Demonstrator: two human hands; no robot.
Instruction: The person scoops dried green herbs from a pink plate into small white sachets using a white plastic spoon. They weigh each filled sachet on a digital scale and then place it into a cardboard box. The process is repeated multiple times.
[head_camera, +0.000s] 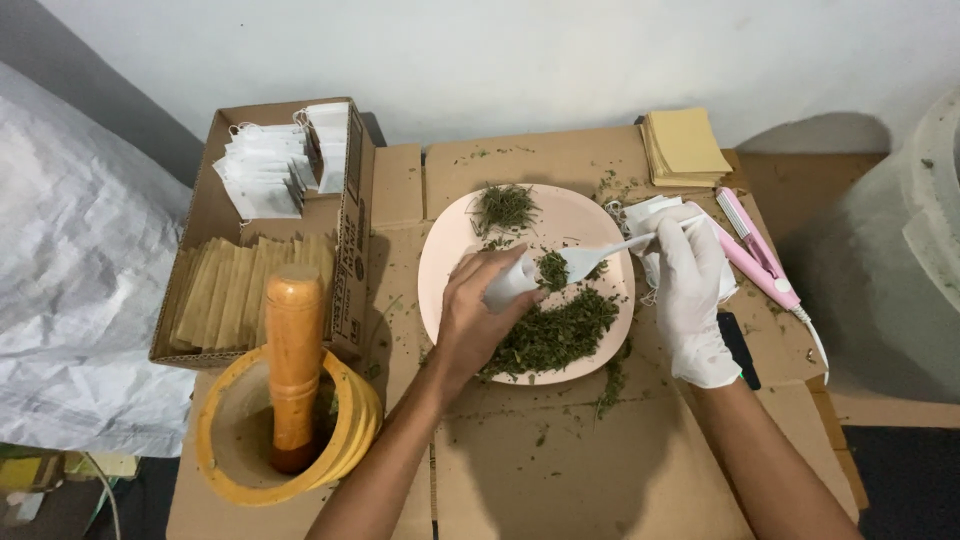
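Right now I judge the step in hand to be filling: my left hand (478, 318) is clenched around a small white tea bag (510, 281), held over the middle of the pink plate (447, 240). My gloved right hand (690, 290), at the plate's right edge, grasps a white plastic spoon (585, 262) whose bowl carries dried green herb (552, 335) just beside the bag's mouth. More herb lies heaped on the plate's near side. Left of the plate stands a cardboard box (215, 215) of finished bags and envelopes, with a yellow mortar (225, 450) and wooden pestle (293, 350) nearer me. I think tipping calls for a steady bag, mouth open.
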